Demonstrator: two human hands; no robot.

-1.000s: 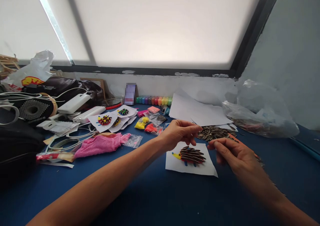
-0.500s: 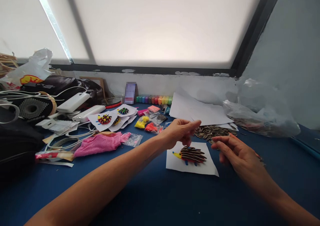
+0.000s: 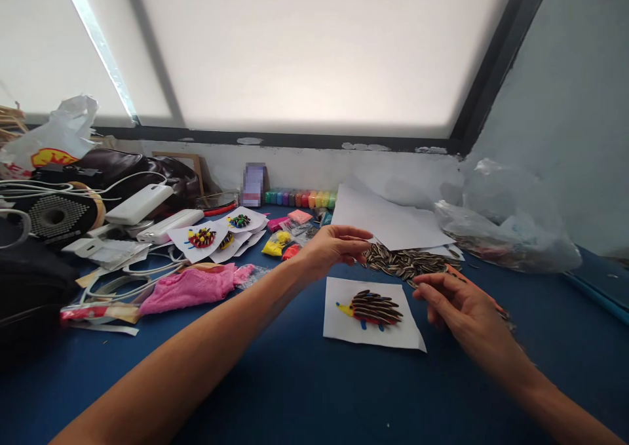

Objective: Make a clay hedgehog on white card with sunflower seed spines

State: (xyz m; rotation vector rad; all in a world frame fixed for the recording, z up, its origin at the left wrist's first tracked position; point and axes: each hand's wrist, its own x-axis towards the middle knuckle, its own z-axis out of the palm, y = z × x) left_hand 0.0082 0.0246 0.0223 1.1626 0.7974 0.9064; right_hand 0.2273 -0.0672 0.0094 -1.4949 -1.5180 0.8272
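On the blue table lies a white paper square [image 3: 339,330] bearing a hedgehog figure [image 3: 376,309]. The figure has a yellow snout, red body, blue feet and striped sunflower seeds as spines. Above and behind its left side is my left hand [image 3: 337,248], fingers stretched out and apart, with nothing visible in them. A pile of sunflower seeds [image 3: 407,261] lies just beyond it. To the right of the paper hovers my right hand [image 3: 455,304], thumb and forefinger brought together in a pinch. Whatever sits between those fingertips is too small to make out.
White paper sheets [image 3: 388,215] and a clear plastic bag [image 3: 515,235] lie behind the seeds. Small bags of coloured clay [image 3: 276,243], finished hedgehog cards [image 3: 201,238], a pink cloth [image 3: 189,288] and a white power bank [image 3: 139,204] with cables crowd the left side.
My left hand has drawn back left from above the hedgehog, its pinch loosened into straight fingers. The hedgehog and seed pile are less covered now. My right hand has hardly moved.
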